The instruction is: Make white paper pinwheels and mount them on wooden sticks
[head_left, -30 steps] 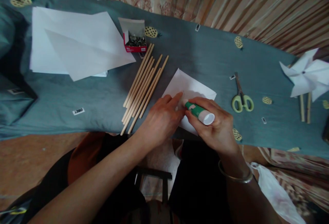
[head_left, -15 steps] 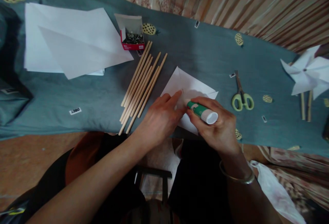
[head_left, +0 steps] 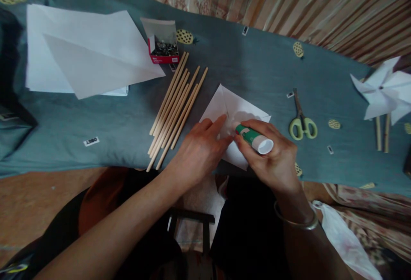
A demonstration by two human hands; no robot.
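A white square of paper [head_left: 213,104] with cut lines running in from its corners lies on the cloth-covered table in front of me. My left hand [head_left: 201,149] rests on its left part, index finger and thumb stretched out over the paper. In my right hand [head_left: 278,156] a green and white glue stick [head_left: 252,138] is gripped at a slant. Its tip points down at the middle of the paper, close to my left fingertips; whether it touches is hard to make out.
Several wooden sticks [head_left: 175,111] lie left of the paper. Beyond them are an open red box of small metal pins [head_left: 164,49] and a stack of white sheets [head_left: 83,23]. Green-handled scissors [head_left: 300,121] and a finished paper pinwheel [head_left: 383,89] lie to the right.
The glue stick and my right hand have shifted very slightly to the right. My left hand stays on the paper, and the whole view has moved a little.
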